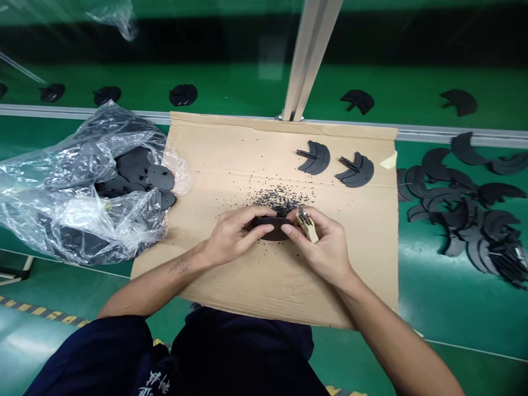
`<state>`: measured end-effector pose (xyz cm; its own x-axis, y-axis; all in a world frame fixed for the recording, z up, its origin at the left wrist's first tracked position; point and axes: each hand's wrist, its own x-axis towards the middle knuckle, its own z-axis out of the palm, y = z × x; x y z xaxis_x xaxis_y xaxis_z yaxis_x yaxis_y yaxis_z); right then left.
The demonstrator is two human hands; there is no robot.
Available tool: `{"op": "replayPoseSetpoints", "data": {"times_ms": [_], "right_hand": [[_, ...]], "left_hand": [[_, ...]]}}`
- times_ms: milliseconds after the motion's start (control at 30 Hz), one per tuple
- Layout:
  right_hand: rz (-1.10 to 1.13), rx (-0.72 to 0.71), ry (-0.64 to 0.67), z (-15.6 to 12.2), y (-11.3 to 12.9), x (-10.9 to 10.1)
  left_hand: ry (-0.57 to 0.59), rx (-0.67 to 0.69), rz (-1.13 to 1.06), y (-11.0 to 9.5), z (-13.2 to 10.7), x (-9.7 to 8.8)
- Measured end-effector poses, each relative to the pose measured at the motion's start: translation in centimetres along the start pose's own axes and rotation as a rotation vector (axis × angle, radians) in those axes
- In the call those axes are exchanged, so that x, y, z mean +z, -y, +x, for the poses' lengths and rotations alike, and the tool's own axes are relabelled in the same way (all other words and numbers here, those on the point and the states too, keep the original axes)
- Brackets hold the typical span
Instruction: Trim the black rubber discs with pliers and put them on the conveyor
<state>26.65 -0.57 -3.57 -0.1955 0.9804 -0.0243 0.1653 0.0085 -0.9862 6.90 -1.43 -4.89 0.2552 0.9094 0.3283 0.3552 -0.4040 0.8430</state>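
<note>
One dark curved piece (268, 228) is pinched in the left hand (233, 236), low over the cardboard (206, 159), while the right hand (324, 247) grips a small pale-handled tool (308, 226), its tip at the piece's edge. Both hands stay close together, wrists low, which suits such fine, steady work. Black crumbs (280, 199) lie scattered just beyond. Two fanned stacks (355, 170) of curved pieces rest on the cardboard. A plastic bag (82, 187) of dark pieces sits left, a loose heap (462, 209) lies right on the green bench (462, 313), and a metal rail (61, 111) runs behind.
</note>
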Motion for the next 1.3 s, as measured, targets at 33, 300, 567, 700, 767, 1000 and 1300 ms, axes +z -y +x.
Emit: {"op": "replayPoseSetpoints", "data": {"times_ms": [33,300,567,700,767,1000,1300], "right_hand": [[-0.006,-0.01,-0.004,0.0,0.0,0.0],[-0.058,-0.207,-0.007,-0.1,-0.3,-0.3],[-0.118,-0.36,0.005,-0.3,-0.4,-0.1],[-0.129,-0.395,0.005,-0.4,-0.6,-0.1],[-0.113,-0.412,0.021,-0.4,-0.7,0.0],[-0.106,-0.412,0.037,-0.4,-0.6,-0.1],[-0.126,-0.421,0.057,-0.2,-0.7,-0.1]], "left_hand": [[-0.008,-0.027,-0.041,0.0,0.0,0.0],[-0.056,-0.079,-0.181,-0.2,0.5,0.0],[-0.035,0.164,-0.019,-0.2,0.6,-1.1],[-0.041,0.226,0.007,-0.5,0.6,-1.2],[-0.063,0.235,0.009,-0.6,0.6,-1.3],[-0.069,0.252,0.004,-0.3,0.4,-1.3],[-0.053,0.247,0.02,-0.4,0.5,-1.3]]}}
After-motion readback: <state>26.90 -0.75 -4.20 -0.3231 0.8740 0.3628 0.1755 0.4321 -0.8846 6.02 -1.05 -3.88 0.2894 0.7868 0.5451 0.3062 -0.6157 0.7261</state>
